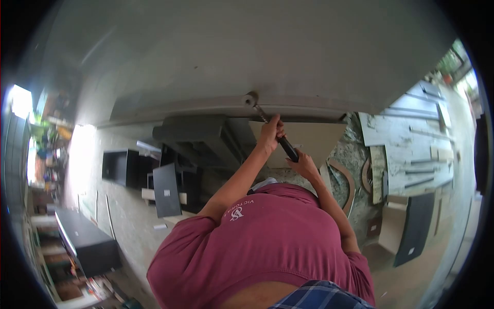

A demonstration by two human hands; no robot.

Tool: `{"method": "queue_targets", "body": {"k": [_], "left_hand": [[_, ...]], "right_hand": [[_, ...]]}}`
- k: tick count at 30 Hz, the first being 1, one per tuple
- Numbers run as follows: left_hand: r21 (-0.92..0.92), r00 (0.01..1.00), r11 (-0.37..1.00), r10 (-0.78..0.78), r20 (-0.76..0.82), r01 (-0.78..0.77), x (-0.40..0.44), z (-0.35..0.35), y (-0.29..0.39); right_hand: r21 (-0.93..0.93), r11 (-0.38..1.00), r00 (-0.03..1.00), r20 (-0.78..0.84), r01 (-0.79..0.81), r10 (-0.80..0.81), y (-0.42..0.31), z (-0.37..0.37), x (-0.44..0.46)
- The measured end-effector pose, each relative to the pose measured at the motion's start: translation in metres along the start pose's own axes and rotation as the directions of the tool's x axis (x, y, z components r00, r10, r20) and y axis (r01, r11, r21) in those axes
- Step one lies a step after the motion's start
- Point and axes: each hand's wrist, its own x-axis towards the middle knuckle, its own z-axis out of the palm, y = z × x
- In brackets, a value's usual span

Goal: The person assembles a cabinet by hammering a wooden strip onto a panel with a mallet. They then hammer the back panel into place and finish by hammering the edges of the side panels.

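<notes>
Both my hands hold a paint roller [289,149] with a long black handle and a thin metal shank. My left hand [270,135] is wrapped round the upper part of the handle, close to the shank. Lower down, my right hand [304,165] closes round the handle's end. The small pale roller head [249,100] is against or very near the big grey wall panel [247,51], close to its lower edge. From this angle I cannot tell whether it touches.
A dark grey moulded piece [193,135] and a beige board [309,141] lie below the wall. Black boxes [119,167] stand at left, with another black cabinet [85,242] beyond. At right are pale boards [406,149], curved brown strips [343,175] and a dark-faced box [414,226].
</notes>
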Motion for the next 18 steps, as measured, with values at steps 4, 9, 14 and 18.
{"method": "queue_targets", "body": {"k": [4, 9, 14, 18], "left_hand": [[0.042, 0.995, 0.998, 0.058, -0.085, -0.055, -0.013, -0.004, 0.003], [0.097, 0.964, 0.977, 0.203, -0.172, -0.189, -0.044, -0.028, 0.018], [0.142, 0.933, 0.946, 0.313, -0.176, -0.291, -0.085, -0.021, 0.086], [0.242, 0.901, 0.884, 0.428, -0.071, -0.400, -0.116, 0.004, 0.153]], "right_hand": [[0.055, 0.998, 0.996, 0.074, 0.039, -0.043, 0.024, 0.025, 0.012], [-0.028, 1.000, 0.957, 0.288, -0.008, 0.016, -0.004, 0.048, 0.022], [0.305, 0.951, 0.895, 0.407, 0.054, -0.182, -0.081, 0.051, 0.030], [0.360, 0.905, 0.930, 0.196, 0.226, -0.310, -0.137, 0.055, 0.053]]}}
